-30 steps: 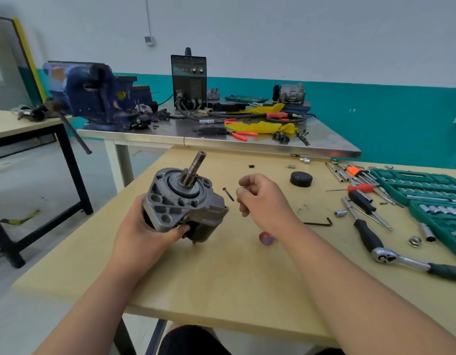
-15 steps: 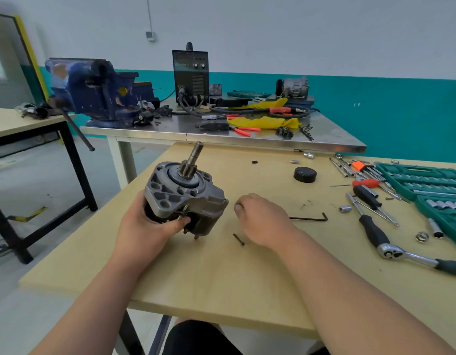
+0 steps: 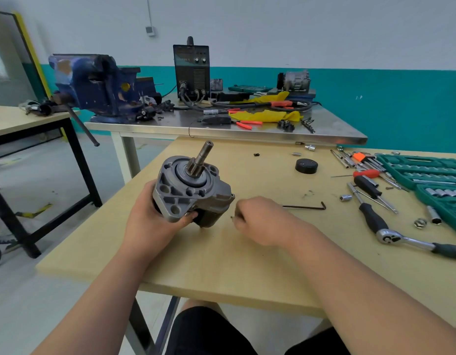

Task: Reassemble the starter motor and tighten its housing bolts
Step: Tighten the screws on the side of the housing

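Starter motor [image 3: 193, 190] at front-left of wooden table [image 3: 221, 265]. Long axis near upright, tilted: shaft [image 3: 200, 160] points up and slightly right, away from me, flange toward me. My left hand [image 3: 155, 221] wraps motor body from left, thumb curled under flange, clamped on. My right hand [image 3: 260, 219] just right of motor, fingers curled down at tabletop beside small dark bolt [image 3: 232, 217]; pinched or not, cannot tell. Beyond: hex key [image 3: 305, 207], black cap [image 3: 306, 166], ratchet [image 3: 401, 239], green socket case [image 3: 426, 170] far right.
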Demonstrator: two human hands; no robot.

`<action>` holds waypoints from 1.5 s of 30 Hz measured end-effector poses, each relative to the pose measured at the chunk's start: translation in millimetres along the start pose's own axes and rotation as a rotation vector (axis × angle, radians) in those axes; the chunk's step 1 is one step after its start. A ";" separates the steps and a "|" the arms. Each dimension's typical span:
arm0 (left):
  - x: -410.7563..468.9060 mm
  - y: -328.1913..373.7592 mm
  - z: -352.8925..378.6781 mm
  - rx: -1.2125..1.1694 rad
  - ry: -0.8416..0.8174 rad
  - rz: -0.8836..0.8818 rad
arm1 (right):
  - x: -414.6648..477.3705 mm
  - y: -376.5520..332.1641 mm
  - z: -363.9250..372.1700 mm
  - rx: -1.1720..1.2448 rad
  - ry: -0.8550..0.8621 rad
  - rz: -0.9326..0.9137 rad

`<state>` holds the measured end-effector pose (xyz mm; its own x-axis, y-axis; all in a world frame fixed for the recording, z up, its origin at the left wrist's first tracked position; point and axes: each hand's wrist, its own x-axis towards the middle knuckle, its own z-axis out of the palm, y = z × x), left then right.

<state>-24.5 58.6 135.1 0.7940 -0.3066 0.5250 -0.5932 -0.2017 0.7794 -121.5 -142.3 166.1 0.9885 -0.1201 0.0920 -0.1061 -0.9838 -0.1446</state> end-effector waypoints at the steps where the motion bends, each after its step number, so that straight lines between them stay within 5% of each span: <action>1: -0.5 0.7 -0.6 0.011 -0.006 0.021 | -3.1 3.5 -6.1 0.215 0.037 0.035; 3: -0.5 1.8 -1.7 0.015 -0.014 0.051 | -9.1 7.7 -17.5 0.600 0.140 0.076; 6: 1.4 -0.3 -1.4 0.029 -0.026 0.064 | -10.1 7.2 -29.4 0.797 0.235 0.029; 12: 2.6 -3.8 0.6 0.045 -0.016 0.032 | -3.1 5.2 -37.6 0.650 0.209 0.039; 25: 3.0 -3.0 -0.7 0.015 -0.008 0.028 | 6.9 1.2 -37.1 0.753 0.185 0.042; 35: 2.9 -1.7 2.2 -0.021 -0.010 -0.030 | 3.6 -17.4 -16.0 0.374 0.436 0.027; 39: 5.2 6.2 19.0 -0.068 -0.032 -0.044 | -5.6 -15.2 0.6 0.580 0.545 0.138; 45: 3.8 20.0 51.6 -0.106 -0.081 -0.027 | -24.6 11.4 1.9 0.957 0.411 0.247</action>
<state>-40.2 5.4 135.0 0.7936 -0.3770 0.4775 -0.5509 -0.1123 0.8270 -146.8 -150.3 160.3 0.8200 -0.5133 0.2533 0.0069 -0.4337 -0.9010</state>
